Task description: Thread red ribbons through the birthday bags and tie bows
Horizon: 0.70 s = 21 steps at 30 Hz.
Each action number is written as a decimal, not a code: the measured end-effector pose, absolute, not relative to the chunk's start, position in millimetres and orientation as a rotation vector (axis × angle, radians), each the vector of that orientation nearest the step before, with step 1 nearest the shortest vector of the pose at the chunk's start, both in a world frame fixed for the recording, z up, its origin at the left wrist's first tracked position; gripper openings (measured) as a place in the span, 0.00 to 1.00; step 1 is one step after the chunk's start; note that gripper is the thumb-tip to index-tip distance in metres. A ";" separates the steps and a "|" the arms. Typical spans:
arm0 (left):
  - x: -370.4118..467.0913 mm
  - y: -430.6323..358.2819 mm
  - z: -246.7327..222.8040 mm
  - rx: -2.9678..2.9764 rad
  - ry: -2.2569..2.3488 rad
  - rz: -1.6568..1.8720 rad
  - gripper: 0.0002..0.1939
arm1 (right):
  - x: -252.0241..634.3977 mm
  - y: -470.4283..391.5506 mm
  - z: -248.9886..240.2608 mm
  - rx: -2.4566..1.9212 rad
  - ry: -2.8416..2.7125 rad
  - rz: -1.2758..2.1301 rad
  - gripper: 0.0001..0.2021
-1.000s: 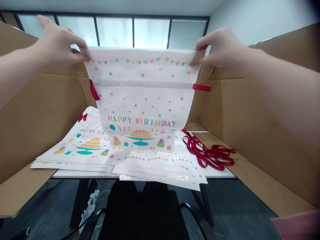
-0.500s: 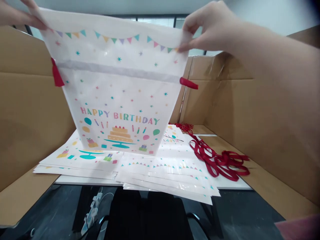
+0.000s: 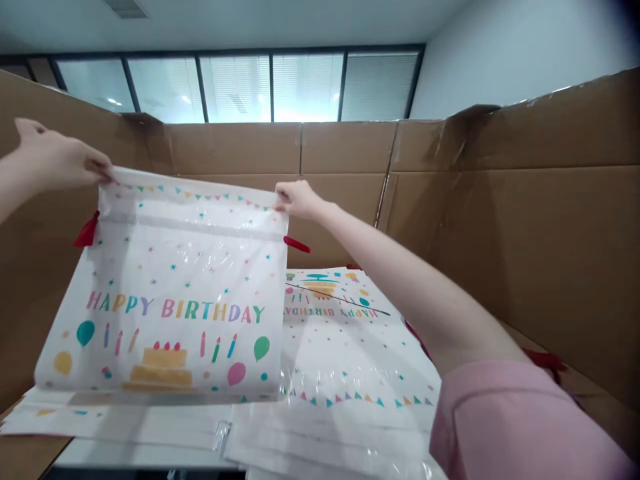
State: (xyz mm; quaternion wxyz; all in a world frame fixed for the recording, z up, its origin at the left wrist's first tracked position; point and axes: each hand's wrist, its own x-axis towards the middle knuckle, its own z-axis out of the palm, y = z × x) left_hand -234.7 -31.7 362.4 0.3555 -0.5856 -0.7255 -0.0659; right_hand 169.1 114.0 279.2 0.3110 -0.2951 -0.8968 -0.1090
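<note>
A white drawstring bag [image 3: 185, 267] printed with "HAPPY BIRTHDAY", a cake, candles and balloons is stretched between both hands. My left hand [image 3: 70, 160] pinches its top left corner. The top right corner is gripped by my right hand [image 3: 300, 199], fingers closed. Red ribbon ends stick out at its sides: a flared red ribbon [image 3: 87, 231] at the left and a short red ribbon loop [image 3: 297, 245] at the right. Its lower edge lies over the left pile of bags [image 3: 125, 420]. Beside it is another pile of printed bags [image 3: 345, 353], with a thin dark rod [image 3: 340, 300] across the top one.
Tall cardboard walls [image 3: 540, 247] enclose the table at the back and sides. Red ribbon [image 3: 545, 360] lies at the right, partly behind my right arm. The white table edge [image 3: 140, 455] shows at the front left. Windows [image 3: 270, 87] are beyond.
The held bag has moved away from me and lower over the left pile, with both hands still on its top corners. The camera view has tilted up.
</note>
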 end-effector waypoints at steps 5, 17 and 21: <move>-273.0 40.4 307.4 -1.404 -1.964 0.033 0.25 | 127.4 181.0 222.0 -0.862 -2.470 -0.135 0.06; -312.8 123.2 218.4 -1.670 -2.045 0.223 0.14 | 71.4 273.3 120.4 -0.913 -2.602 0.127 0.05; -312.3 112.4 220.1 -1.675 -2.050 0.279 0.15 | 70.3 268.6 117.8 -0.901 -2.599 0.155 0.05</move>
